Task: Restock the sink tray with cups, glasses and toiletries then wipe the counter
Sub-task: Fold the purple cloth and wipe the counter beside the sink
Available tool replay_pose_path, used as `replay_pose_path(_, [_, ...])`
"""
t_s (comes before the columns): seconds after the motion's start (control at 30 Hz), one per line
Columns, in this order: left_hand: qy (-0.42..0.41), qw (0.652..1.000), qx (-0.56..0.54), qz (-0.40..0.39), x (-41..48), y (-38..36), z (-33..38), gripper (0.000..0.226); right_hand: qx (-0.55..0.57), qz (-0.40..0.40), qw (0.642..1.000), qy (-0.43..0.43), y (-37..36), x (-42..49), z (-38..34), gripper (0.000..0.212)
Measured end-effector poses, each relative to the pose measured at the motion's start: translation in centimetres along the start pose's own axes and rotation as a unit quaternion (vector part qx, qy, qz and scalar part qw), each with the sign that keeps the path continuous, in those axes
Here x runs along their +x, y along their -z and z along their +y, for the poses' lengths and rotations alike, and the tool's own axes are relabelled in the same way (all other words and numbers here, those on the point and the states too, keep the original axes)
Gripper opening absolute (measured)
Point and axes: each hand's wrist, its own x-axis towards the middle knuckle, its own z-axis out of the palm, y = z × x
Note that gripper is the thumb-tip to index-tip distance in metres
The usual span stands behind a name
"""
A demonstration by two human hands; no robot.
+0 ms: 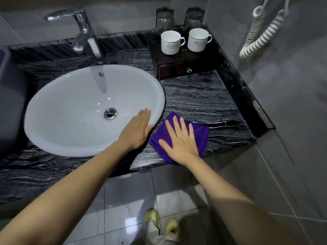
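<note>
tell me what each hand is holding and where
Nothing is gripped. The right hand presses flat on the purple cloth; the left hand rests open on the sink rim.

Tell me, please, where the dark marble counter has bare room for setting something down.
Free: the dark marble counter between the white oval sink, the dark wooden drawer tray and the purple cloth. Crowded: the tray top, holding two white mugs and two glasses; the front edge under both hands.
</note>
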Motion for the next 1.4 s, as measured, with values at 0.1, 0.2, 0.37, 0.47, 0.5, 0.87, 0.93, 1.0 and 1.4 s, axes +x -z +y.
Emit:
replay_pose_path(0.1, [0.001,1.000,0.009,-0.002,-0.2,-0.1,-0.1,0.058,-0.010,0.003,0.999,0.049,-0.7,-1.8,0.2,0.076])
replay_pose_path(0.2, [-0.007,1.000,0.010,-0.003,-0.1,-0.3,0.2,0.058,-0.033,0.045,0.997,0.059,-0.9,-3.0,1.4,0.064])
replay_pose_path(0.37, [-0.006,1.000,0.020,-0.001,-0.1,-0.2,0.0,0.066,-0.048,0.072,0.995,0.049,-0.1,-2.9,4.2,0.053])
replay_pose_path(0.47, [-0.011,0.999,0.033,0.004,0.0,-0.2,0.2,0.065,-0.049,0.062,0.997,0.023,0.7,-1.8,6.1,0.055])
replay_pose_path(0.5, [-0.010,0.999,0.038,0.006,0.0,-0.2,0.2,0.065,-0.044,0.057,0.997,0.013,1.0,-1.3,6.7,0.057])
replay_pose_path(0.87, [-0.014,0.998,0.054,0.024,0.1,-0.9,0.3,0.071,-0.012,0.040,0.994,-0.101,3.6,7.9,10.6,0.055])
replay_pose_path(0.93, [-0.016,0.998,0.052,0.030,0.0,-1.0,0.4,0.071,-0.012,0.027,0.993,-0.113,3.7,9.5,10.2,0.056])
replay_pose_path(1.0, [-0.015,0.998,0.056,0.030,0.0,-1.0,0.4,0.071,-0.015,0.020,0.993,-0.120,3.9,10.5,9.7,0.057])
replay_pose_path(1.4, [-0.015,0.993,0.111,0.046,-0.1,-1.1,-0.7,0.067,-0.040,-0.038,0.984,0.170,1.9,0.8,5.7,0.071])
